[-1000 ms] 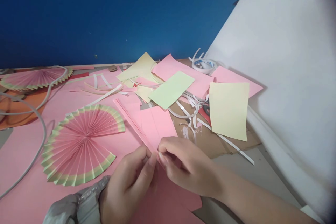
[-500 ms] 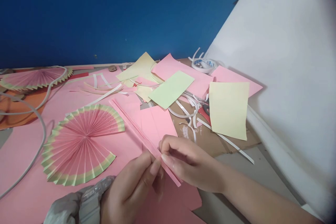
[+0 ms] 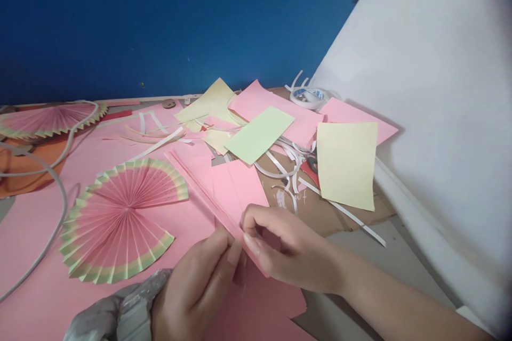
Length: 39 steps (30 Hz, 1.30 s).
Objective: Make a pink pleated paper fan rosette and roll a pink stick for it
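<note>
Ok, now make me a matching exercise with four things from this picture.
1. Folded pink strip
2. Nearer paper fan
3. Pale green sheet
4. Tape roll

A. Overlapping a larger pink sheet
B. White outside, blue-marked inside
C. Pinched by the left hand and right hand
D. Spread open, with a gap on its right

Pairs: 1-C, 2-D, 3-A, 4-B

the left hand (image 3: pixel 200 279) and right hand (image 3: pixel 284 248) — close together, both pinching, curled.
</note>
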Each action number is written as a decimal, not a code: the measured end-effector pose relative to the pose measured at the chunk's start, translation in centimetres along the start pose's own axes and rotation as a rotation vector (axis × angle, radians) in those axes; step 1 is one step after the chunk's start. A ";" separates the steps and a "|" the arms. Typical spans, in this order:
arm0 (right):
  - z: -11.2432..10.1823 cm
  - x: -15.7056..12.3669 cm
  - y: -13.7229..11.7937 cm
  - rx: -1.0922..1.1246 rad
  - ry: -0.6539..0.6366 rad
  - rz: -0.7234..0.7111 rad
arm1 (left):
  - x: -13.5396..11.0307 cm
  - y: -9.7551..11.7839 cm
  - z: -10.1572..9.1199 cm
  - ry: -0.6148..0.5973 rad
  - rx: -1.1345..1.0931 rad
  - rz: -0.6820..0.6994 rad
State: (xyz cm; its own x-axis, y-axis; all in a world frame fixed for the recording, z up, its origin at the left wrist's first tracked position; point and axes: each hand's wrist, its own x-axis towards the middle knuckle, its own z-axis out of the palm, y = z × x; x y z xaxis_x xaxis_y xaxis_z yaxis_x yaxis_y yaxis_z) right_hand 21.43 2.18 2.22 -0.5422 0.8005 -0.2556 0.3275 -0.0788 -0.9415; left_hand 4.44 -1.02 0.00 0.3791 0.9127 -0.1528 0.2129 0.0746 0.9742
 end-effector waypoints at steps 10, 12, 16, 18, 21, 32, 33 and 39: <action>0.1 -0.1 0.1 -0.032 -0.009 -0.054 | 0.2 0.0 -0.2 0.047 0.062 0.070; 0.2 -0.1 0.1 -0.031 -0.019 -0.042 | 0.2 0.1 0.0 0.104 0.044 0.089; 0.3 -0.1 0.4 -0.065 -0.014 -0.044 | 0.2 0.3 0.3 0.130 0.005 0.085; 0.2 -0.1 0.4 -0.074 -0.025 -0.031 | 0.2 0.4 0.4 0.128 -0.017 0.064; -0.1 0.0 0.3 -0.041 -0.066 -0.016 | 0.1 0.4 0.4 0.125 -0.053 0.042; 0.5 -0.3 1.0 -0.104 -0.022 -0.168 | 0.9 -1.1 -1.0 0.096 -0.005 -0.078; 0.5 -0.3 1.1 -0.120 -0.016 -0.195 | 1.0 -1.0 -1.0 0.085 0.005 -0.087; 0.3 -0.2 1.1 -0.115 0.007 -0.138 | 0.7 -0.1 -0.8 -0.036 -0.067 -0.041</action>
State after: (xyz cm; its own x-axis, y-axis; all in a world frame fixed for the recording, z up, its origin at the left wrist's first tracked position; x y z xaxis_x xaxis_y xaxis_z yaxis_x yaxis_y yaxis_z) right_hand 21.67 1.75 1.21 -0.5828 0.8031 -0.1235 0.3366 0.1002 -0.9363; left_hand 3.94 -0.05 -0.03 0.4032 0.8935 -0.1977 0.1690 0.1396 0.9757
